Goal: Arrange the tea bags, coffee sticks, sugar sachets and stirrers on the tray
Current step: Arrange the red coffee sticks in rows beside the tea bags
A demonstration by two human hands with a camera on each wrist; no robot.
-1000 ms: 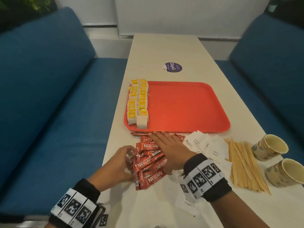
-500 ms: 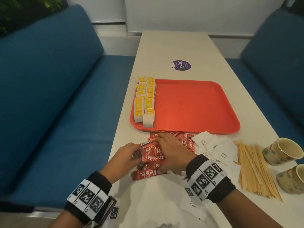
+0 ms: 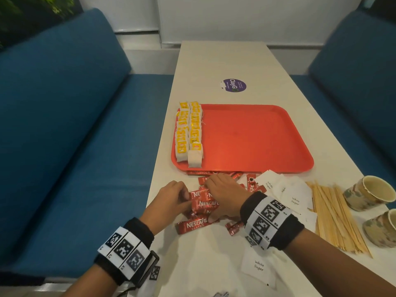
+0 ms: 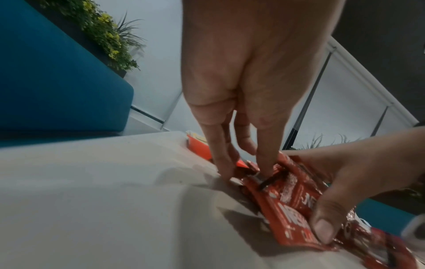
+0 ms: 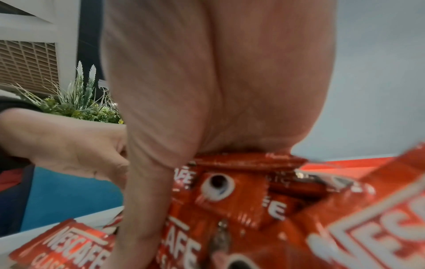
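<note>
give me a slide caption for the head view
Both hands gather red coffee sticks beside a tray holding tea bags.

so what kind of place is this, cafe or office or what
Probably an office pantry or cafe booth: blue bench seats flank a long white table, which carries a red serving tray, paper cups and a round purple sticker.

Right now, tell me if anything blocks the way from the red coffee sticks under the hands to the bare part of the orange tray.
Nothing visible does. The red coffee sticks lie just short of the orange plastic tray, whose near rim is low. The yellow-tagged tea bags fill only its left edge.
</note>
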